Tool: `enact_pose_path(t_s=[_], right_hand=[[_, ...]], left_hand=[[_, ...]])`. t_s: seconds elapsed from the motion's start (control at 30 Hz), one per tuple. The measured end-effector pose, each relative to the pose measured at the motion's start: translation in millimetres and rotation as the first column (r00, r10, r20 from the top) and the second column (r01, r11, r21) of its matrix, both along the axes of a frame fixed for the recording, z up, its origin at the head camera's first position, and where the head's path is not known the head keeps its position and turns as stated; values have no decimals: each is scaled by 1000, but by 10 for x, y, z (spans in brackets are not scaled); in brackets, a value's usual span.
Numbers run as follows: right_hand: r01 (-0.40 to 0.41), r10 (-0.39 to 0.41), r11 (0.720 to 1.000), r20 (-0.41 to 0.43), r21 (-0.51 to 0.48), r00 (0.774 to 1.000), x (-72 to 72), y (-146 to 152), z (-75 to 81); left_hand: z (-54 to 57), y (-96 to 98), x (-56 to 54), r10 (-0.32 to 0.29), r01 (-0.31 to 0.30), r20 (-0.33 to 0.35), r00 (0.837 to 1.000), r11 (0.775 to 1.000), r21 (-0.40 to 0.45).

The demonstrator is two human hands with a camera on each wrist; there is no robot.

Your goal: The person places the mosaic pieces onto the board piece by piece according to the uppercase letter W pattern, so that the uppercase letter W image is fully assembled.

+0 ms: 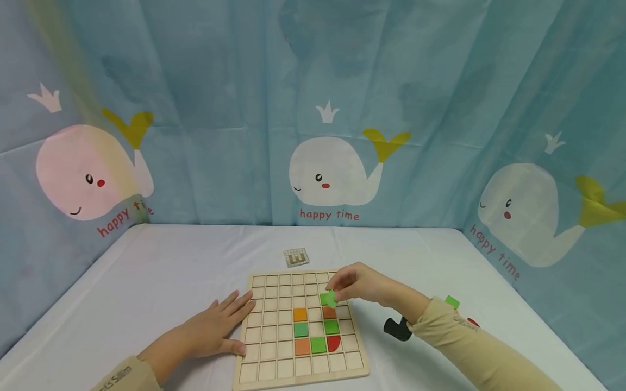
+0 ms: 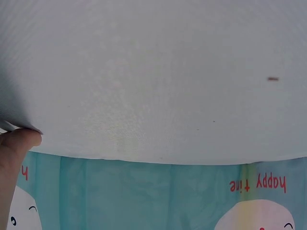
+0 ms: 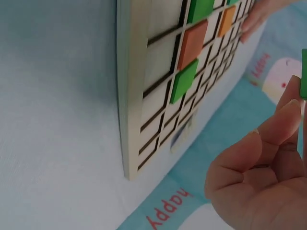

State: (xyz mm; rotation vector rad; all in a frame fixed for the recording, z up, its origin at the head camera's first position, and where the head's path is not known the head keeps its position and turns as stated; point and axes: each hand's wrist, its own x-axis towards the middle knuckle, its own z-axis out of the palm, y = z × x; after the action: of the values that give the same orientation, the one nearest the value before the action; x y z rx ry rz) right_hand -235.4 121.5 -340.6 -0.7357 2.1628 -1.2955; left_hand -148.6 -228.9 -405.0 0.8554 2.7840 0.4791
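A wooden grid board point(image 1: 270, 335) lies on the white table, with coloured tiles in some of its squares. My right hand point(image 1: 361, 283) pinches a small green piece point(image 1: 331, 299) between thumb and fingers above the board's right side; its outline is partly covered by the fingers. Just under it sits a green tile point(image 1: 324, 298), then a reddish-orange tile point(image 1: 330, 313), another green tile point(image 1: 331, 326) and a rounded red tile point(image 1: 333, 342). Fingers spread, my left hand point(image 1: 210, 330) rests on the table with its fingertips at the board's left edge.
Behind the board lies a small card with a grid pattern point(image 1: 296, 257). Beside the right forearm are a black object point(image 1: 398, 329), a loose green tile point(image 1: 452, 302) and a red piece point(image 1: 473, 322), partly hidden by the sleeve. A whale-print curtain point(image 1: 220, 163) surrounds the table.
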Motion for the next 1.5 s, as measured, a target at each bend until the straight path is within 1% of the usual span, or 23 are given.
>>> enact_pose_path(t_s=[0.1, 0.3, 0.6, 0.73, 0.83, 0.93, 1.03, 1.13, 1.33, 1.5], right_hand=[[-31, 31, 1000, 6, -6, 1000, 37, -79, -21], [-99, 99, 995, -7, 1, 995, 72, -223, -69], [-190, 190, 982, -8, 22, 982, 146, -421, -160], [-236, 237, 971, -23, 27, 971, 149, -490, -218], [-271, 272, 962, -44, 37, 961, 159, -555, -230], [-319, 322, 947, -74, 47, 944, 172, -638, -231], [-361, 365, 931, -87, 61, 927, 191, -718, -239], [-378, 385, 922, -78, 87, 920, 218, -780, -254], [-387, 393, 916, -50, 101, 918, 253, -854, -259], [-415, 424, 901, -54, 126, 904, 236, -881, -267]], left_hand=[[6, 0, 1, 3, -3, 1, 1000, 1000, -3], [17, -4, -3, 5, -5, 10, 1000, 1000, -3], [12, -2, -7, 6, -6, 15, 1000, 1000, -6], [23, 0, -3, 8, -7, 15, 1000, 1000, -9], [42, 2, -1, 9, -9, 14, 1000, 1000, -8], [56, 4, 1, 12, -12, 8, 1000, 1000, -10], [64, 8, 7, 17, -16, 10, 1000, 1000, -9], [69, 15, 12, 20, -20, 14, 1000, 1000, -7], [75, 27, 19, 30, -30, 34, 999, 1000, -11], [73, 28, 26, 35, -35, 35, 999, 999, -14]])
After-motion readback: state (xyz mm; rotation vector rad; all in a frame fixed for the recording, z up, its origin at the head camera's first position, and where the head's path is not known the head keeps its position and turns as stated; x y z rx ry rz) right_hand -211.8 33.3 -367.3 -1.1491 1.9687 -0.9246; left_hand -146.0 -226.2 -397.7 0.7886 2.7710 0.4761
